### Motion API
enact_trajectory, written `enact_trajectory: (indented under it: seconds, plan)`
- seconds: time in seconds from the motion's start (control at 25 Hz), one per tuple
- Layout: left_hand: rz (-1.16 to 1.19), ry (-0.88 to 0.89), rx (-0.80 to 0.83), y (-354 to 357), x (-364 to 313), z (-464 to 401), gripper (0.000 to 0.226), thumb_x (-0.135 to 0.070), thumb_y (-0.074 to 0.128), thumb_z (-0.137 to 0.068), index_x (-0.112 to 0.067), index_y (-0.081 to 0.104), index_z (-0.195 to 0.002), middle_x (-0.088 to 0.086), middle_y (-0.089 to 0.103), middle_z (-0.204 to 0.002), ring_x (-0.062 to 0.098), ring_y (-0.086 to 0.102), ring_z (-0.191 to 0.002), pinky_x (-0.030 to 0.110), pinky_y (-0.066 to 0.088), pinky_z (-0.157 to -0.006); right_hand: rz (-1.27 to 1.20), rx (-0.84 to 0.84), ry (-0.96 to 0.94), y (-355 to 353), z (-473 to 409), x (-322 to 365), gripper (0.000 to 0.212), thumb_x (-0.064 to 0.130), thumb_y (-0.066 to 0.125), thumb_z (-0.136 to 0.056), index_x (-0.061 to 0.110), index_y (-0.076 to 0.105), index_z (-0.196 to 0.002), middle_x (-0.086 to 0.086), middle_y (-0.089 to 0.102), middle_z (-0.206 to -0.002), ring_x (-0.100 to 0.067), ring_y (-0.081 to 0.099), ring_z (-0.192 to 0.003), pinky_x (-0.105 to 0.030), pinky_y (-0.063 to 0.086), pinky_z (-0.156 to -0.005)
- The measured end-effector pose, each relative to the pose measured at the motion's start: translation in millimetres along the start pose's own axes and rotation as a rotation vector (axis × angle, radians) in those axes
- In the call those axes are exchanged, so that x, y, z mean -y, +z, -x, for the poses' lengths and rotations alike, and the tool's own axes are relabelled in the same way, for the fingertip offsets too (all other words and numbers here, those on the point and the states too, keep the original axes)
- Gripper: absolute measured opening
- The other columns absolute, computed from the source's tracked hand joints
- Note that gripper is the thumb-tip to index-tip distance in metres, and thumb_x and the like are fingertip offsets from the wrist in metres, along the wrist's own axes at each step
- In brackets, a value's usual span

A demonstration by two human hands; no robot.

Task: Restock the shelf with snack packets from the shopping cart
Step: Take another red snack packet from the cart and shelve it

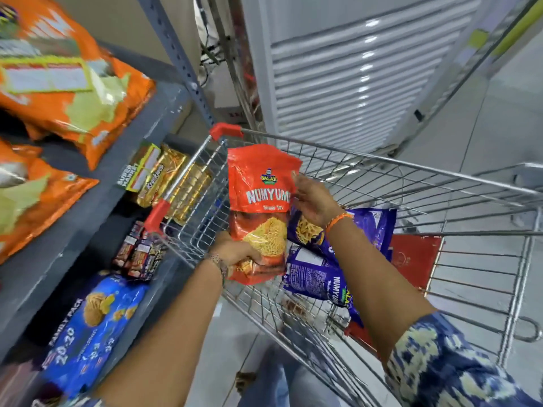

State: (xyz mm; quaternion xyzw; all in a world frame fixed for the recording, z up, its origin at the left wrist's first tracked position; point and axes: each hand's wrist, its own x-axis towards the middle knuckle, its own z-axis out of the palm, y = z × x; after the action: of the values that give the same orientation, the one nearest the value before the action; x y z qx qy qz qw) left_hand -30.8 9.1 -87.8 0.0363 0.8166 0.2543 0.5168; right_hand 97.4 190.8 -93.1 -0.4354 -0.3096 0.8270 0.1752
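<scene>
I hold a red-orange Numyums snack packet [260, 201] upright over the left end of the wire shopping cart [411, 183]. My left hand [235, 249] grips its bottom edge. My right hand [313, 201] holds its upper right side. Two purple Numyums packets [346, 230] [318, 277] lie in the cart basket just right of the held packet. The grey metal shelf [97, 189] stands at the left, with large orange snack bags [73, 83] on its upper level.
Lower shelf levels hold gold biscuit packs [173, 183], small dark packs [138, 254] and a blue family-pack biscuit bag [88, 327]. A red flap [414, 257] sits in the cart's seat. A white louvred unit [352, 69] stands behind the cart. Grey tiled floor lies to the right.
</scene>
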Motion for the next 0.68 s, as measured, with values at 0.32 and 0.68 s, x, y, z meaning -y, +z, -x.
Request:
enact_trajectory:
  seconds: [0.32, 0.68]
  plan:
    - [0.209, 0.417, 0.012, -109, -11, 99, 0.087, -0.005, 0.09, -0.015, -0.01, 0.07, -0.099, 0.005, 0.08, -0.097, 0.028, 0.075, -0.094, 0.046, 0.063, -0.081, 0.007, 0.053, -0.356, 131, 80, 86, 0.027, 0.033, 0.065, -0.094, 0.019, 0.069, -0.071, 0.009, 0.07, -0.062, -0.004, 0.063, -0.051, -0.02, 0.049, -0.048]
    - [0.384, 0.779, -0.152, -250, -49, 275, 0.083, 0.008, 0.088, -0.029, -0.006, 0.069, -0.108, 0.012, 0.077, -0.108, 0.029, 0.072, -0.106, 0.043, 0.057, -0.095, 0.081, 0.447, -0.902, 346, 216, 206, 0.016, -0.006, 0.057, -0.093, 0.008, 0.063, -0.093, 0.001, 0.069, -0.074, -0.007, 0.062, -0.064, -0.022, 0.054, -0.063]
